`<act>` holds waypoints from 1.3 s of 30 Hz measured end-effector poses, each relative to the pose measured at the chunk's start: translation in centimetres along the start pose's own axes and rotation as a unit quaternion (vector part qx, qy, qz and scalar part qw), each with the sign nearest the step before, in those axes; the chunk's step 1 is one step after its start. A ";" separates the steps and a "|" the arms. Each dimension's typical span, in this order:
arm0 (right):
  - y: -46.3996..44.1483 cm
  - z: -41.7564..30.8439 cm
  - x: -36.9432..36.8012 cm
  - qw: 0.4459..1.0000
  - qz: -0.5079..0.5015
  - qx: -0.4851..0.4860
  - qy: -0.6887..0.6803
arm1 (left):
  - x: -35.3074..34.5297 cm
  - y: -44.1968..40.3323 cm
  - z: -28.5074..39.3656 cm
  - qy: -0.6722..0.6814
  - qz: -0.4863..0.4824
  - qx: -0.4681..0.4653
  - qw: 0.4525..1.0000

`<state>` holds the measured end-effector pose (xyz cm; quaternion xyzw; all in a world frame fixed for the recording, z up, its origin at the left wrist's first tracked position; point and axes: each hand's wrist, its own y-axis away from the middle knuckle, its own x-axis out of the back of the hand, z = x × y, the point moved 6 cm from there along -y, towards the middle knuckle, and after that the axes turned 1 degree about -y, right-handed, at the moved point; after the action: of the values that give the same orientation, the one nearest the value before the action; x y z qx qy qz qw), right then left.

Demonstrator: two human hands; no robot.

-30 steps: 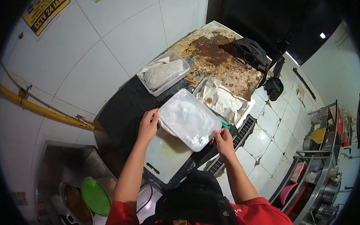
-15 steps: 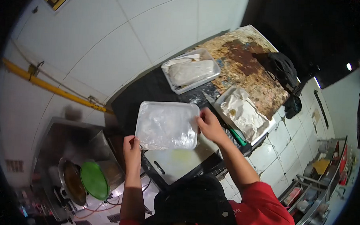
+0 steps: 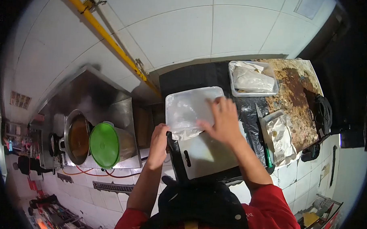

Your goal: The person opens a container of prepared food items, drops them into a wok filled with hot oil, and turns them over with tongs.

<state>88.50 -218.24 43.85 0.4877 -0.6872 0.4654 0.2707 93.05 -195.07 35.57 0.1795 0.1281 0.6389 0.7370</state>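
Observation:
A translucent lidded container (image 3: 189, 108) rests at the left end of the black-covered table, behind a white cutting board (image 3: 210, 154). My right hand (image 3: 223, 122) is over the container's right part with its fingers spread. At the container's front left corner is my left hand (image 3: 160, 142), its fingers bent together; whether they grip the rim is hard to see. Some pale wrapping shows under the container's front edge. Right of the board lies a knife with a green handle (image 3: 267, 156), beside a tray with crumpled paper (image 3: 281, 138). Another container with a wrapped item (image 3: 253, 80) stands behind.
On the left a steel counter (image 3: 121, 108) bears a pot of brown liquid (image 3: 78, 137) and a tub with a green lid (image 3: 104, 145). A yellow pipe (image 3: 109, 39) runs along the wall. A black bag (image 3: 323, 113) lies at the table's right end.
The view has turned toward the left. The container went from being held up in both hands to resting on the table's left end. My right hand has opened over it.

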 end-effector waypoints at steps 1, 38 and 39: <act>0.3 -1.0 -0.4 1.000 -0.002 0.003 -0.002 | 0.1 0.0 -0.1 0.017 0.004 -0.010 1.000; 20.2 1.5 1.9 0.990 0.036 0.051 0.123 | -0.7 -3.1 6.2 -0.092 0.007 -0.346 0.934; 20.2 2.0 1.5 0.994 0.012 0.049 0.102 | -0.8 -3.1 6.2 -0.077 0.032 -0.333 0.939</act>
<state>69.45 -218.85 36.60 0.4427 -0.6379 0.5489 0.3094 98.30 -196.81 39.78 -0.0235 -0.1549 0.6523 0.7415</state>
